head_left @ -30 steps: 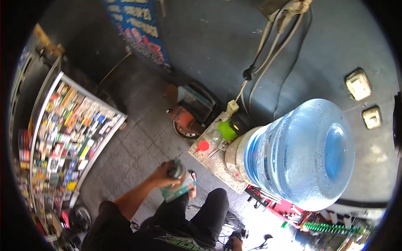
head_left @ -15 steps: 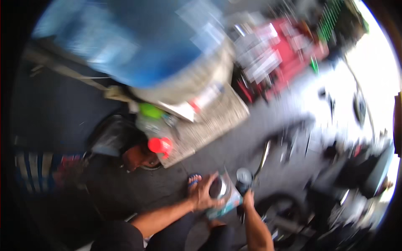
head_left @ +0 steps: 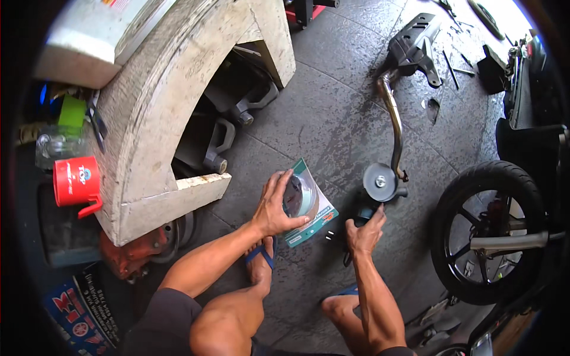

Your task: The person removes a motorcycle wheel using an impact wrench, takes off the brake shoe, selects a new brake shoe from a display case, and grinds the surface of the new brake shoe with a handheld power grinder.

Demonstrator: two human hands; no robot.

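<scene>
Above the grey tiled floor [head_left: 320,118], your left hand [head_left: 274,209] is half open, fingers and thumb spread around the clear dome of a teal-and-white carded package [head_left: 310,200], held tilted. Your right hand [head_left: 364,235] is curled around the dark body of a power tool [head_left: 379,181], its round grey head facing up; part of that grip is hidden. The tool's head appears beside a metal pipe [head_left: 394,118]; contact cannot be determined.

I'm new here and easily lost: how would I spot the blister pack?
Start at the pale arched stand on the left. Right of its foot, the left grip holds the blister pack. Unlike the grey disc nearby, it's a teal-and-white card with a clear round bubble.
</scene>
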